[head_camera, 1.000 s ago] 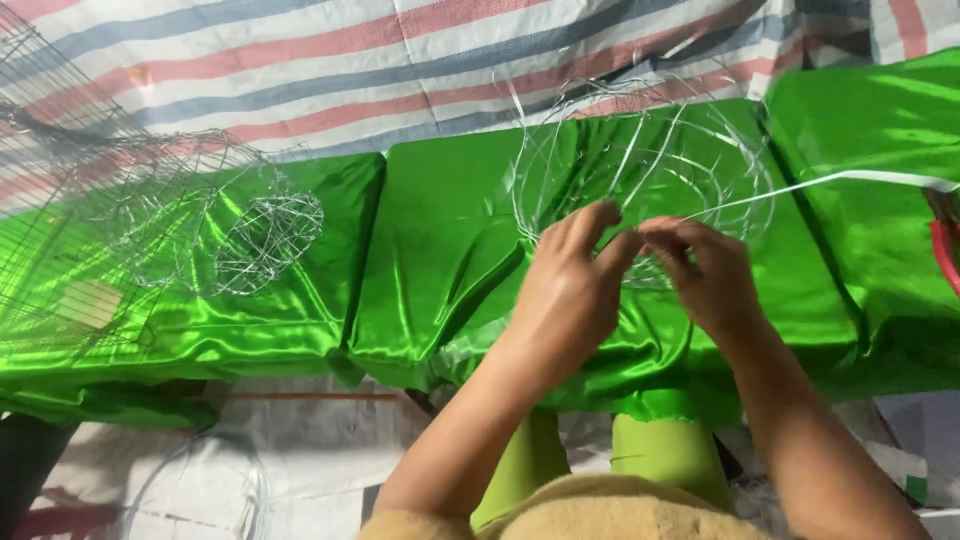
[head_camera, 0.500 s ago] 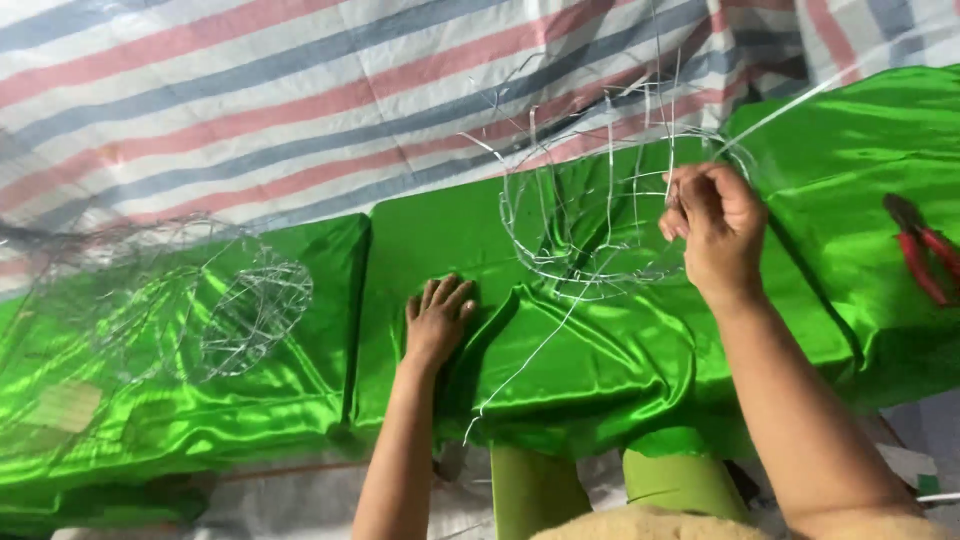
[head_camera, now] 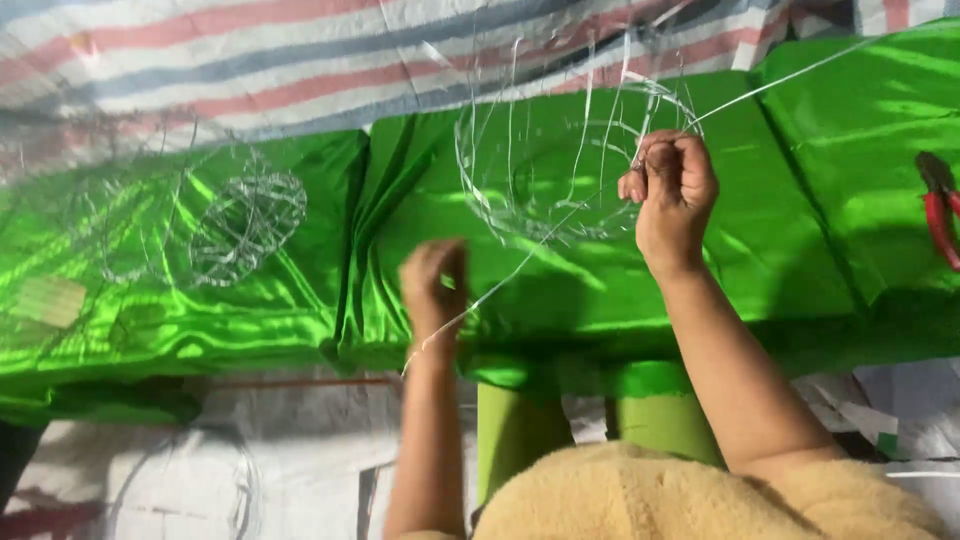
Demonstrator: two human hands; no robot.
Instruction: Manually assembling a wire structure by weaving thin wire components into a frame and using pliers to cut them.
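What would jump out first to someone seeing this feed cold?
The shiny green cloth covering the table fills most of the view. At its middle stands a round wire frame, with the right hand pinching a wire at its right edge; a thin wire strand slants down to the blurred left hand. Red-handled pliers lie at the far right, and a smaller wire ball sits to the left.
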